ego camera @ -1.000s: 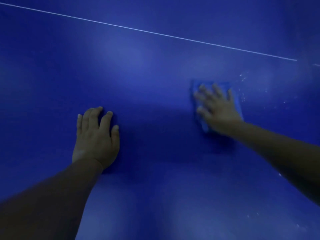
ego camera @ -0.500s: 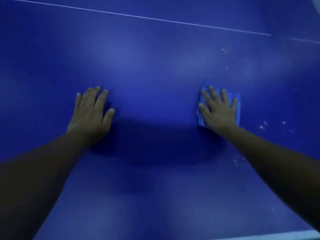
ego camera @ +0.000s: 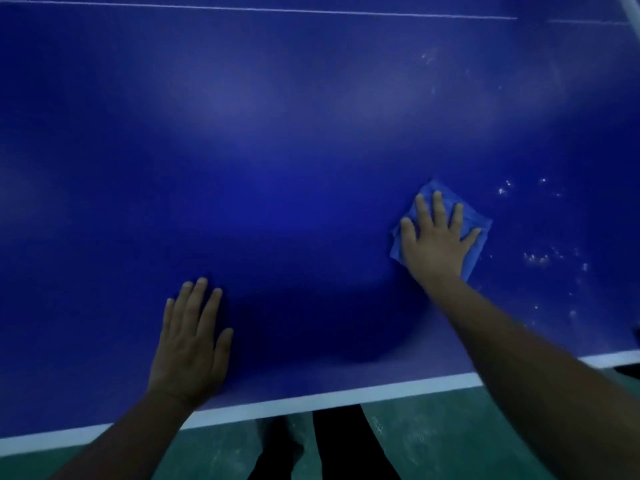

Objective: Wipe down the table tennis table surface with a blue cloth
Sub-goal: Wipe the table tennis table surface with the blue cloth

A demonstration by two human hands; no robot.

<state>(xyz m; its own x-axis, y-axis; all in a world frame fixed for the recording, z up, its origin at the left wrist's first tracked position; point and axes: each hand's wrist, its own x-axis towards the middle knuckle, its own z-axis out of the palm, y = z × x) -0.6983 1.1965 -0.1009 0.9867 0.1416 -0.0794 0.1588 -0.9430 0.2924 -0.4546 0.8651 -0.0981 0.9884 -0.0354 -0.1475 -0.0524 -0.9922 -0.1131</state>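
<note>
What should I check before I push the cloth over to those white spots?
1. Blue cloth lies flat under the right hand: ok.
2. Right hand's fingers spread, pressing the cloth: ok.
3. Left hand flat on the table for support: ok.
4. White specks right of the cloth not wiped yet: not ok.
5. Path from cloth to specks bare: ok.
6. Cloth damp or clean underneath: cannot tell.
</note>
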